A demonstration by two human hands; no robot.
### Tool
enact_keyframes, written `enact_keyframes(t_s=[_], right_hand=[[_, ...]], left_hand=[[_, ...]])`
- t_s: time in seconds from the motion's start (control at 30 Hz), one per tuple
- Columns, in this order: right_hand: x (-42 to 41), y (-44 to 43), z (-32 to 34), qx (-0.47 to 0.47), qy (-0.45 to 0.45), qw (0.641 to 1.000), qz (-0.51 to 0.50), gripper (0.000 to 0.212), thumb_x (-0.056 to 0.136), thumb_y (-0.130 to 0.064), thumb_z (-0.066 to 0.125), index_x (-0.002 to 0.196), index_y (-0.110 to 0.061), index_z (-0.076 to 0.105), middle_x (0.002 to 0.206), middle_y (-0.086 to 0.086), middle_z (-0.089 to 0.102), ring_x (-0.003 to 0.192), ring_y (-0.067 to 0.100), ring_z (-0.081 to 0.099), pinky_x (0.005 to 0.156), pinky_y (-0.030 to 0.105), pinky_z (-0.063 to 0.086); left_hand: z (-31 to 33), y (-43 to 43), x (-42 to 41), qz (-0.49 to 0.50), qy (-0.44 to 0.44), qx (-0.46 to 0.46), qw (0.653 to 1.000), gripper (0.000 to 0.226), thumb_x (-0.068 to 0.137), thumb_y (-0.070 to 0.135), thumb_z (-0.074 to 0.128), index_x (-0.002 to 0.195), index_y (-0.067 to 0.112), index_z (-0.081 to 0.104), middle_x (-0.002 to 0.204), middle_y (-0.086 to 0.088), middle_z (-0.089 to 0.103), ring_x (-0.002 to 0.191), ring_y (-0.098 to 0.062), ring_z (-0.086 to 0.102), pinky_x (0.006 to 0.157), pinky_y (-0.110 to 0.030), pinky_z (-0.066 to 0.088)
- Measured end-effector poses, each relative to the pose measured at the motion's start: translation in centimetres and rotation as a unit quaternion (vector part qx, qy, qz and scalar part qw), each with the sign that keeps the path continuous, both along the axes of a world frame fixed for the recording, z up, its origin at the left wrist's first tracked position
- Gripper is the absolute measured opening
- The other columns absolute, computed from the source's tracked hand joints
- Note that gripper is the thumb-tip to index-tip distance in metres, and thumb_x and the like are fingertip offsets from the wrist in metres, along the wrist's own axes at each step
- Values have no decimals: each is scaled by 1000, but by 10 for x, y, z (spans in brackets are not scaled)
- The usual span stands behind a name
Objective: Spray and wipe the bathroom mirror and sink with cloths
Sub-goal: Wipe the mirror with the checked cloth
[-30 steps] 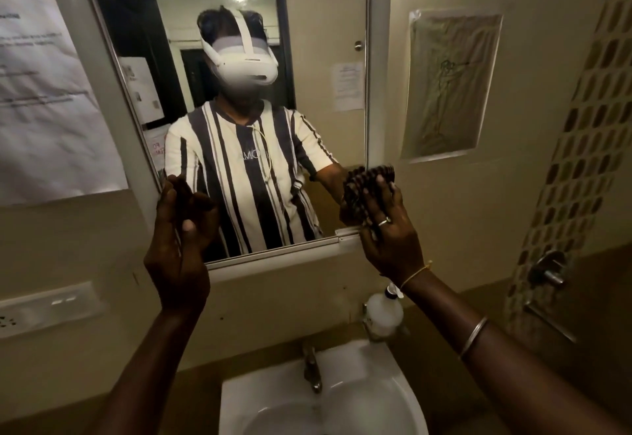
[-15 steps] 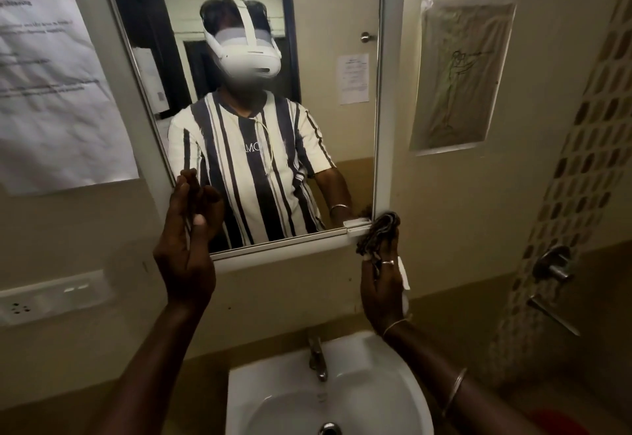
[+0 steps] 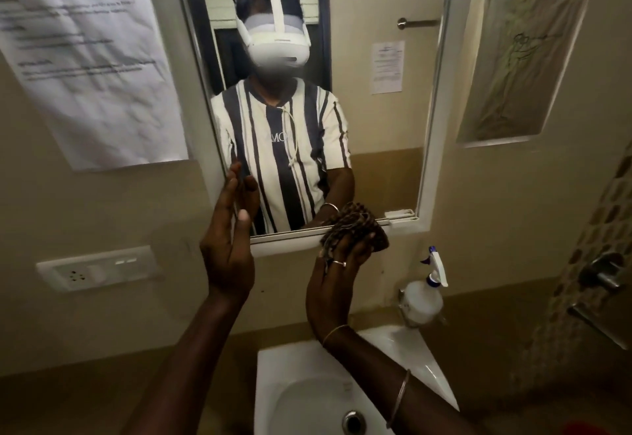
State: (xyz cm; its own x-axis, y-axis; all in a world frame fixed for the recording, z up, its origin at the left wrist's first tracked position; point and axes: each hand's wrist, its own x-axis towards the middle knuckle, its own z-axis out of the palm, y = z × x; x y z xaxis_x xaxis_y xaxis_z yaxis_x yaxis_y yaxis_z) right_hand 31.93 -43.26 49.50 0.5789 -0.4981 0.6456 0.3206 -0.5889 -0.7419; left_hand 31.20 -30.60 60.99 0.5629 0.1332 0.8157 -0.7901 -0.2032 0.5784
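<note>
Your mirror hangs above the sink. The spray bottle stands at the sink's rear right corner. Your right hand holds the cloth against the mirror's bottom frame. Your left hand is raised to its left.

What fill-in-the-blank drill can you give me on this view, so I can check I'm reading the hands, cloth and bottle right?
1. The right hand grips a dark cloth at the ____ edge of the mirror.
2. The left hand, fingers straight, holds ____.
3. The spray bottle stands by the back ____ corner of the sink.

Missing words: bottom; nothing; right.
</note>
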Motion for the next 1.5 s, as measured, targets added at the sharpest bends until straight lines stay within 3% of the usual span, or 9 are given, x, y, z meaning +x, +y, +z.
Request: enact_keyframes(t_s=[0.23,0.5,0.63,0.9,1.0,1.07,1.13,1.27,1.5], right_hand=[[-1,27,-14,-82,53,995,37,72,108,-29,35,164,-22,-10,170,10,-22,156,40,-20,123,58,22],[-4,66,-28,-193,52,976,91,83,104,-13,50,164,-17,-8,171,13,-17,154,49,-15,105,59,50],[2,86,-36,-277,76,953,99,78,104,-18,51,164,-13,2,171,18,-11,155,51,-3,117,64,33],[3,88,-46,-342,54,929,131,77,101,-18,56,164,-20,12,173,9,-4,156,45,-5,127,58,-2],[4,84,-47,-364,29,920,144,70,102,-14,47,164,-19,16,173,8,-5,157,44,-5,126,61,0],[4,80,-50,-372,43,913,163,68,102,-13,44,164,-19,17,173,8,-1,156,46,0,125,65,8],[3,77,-56,-379,67,904,187,69,103,-16,43,165,-22,14,173,6,-1,157,46,-1,124,66,12],[-2,71,-77,-392,132,882,227,74,105,-28,37,164,-29,-8,172,0,-13,157,36,-14,123,65,14],[-37,56,-128,-340,273,845,311,72,107,-38,21,150,-41,-36,162,-7,-40,151,29,-36,127,57,-2]], left_hand=[[-28,12,-5,8,34,-15,999,48,104,7,42,151,5,44,155,-2,50,146,-12,43,118,-29,38],[-62,19,-5,34,120,-118,985,47,106,9,44,153,11,44,157,3,48,147,-8,41,121,-37,37],[-86,33,8,20,251,-149,956,50,104,32,46,152,22,46,153,5,52,142,-9,47,119,-41,40],[-103,45,13,-61,302,-193,932,36,110,12,37,138,12,58,128,7,69,125,-10,63,104,-24,51],[-106,47,10,-95,312,-197,925,33,110,15,33,127,16,62,112,14,76,114,-1,67,90,-14,53],[-112,51,8,-111,306,-197,925,38,106,38,39,125,14,62,115,8,76,115,-5,68,93,-18,54],[-120,57,9,-121,311,-190,923,61,97,57,55,131,7,61,125,-8,72,121,-20,66,98,-31,56],[-143,57,6,-104,359,-203,905,54,86,39,76,130,11,65,128,-13,70,123,-31,65,103,-48,51],[-213,38,3,-60,494,-217,840,21,99,8,58,116,12,71,112,-13,76,110,-35,70,84,-37,55]])
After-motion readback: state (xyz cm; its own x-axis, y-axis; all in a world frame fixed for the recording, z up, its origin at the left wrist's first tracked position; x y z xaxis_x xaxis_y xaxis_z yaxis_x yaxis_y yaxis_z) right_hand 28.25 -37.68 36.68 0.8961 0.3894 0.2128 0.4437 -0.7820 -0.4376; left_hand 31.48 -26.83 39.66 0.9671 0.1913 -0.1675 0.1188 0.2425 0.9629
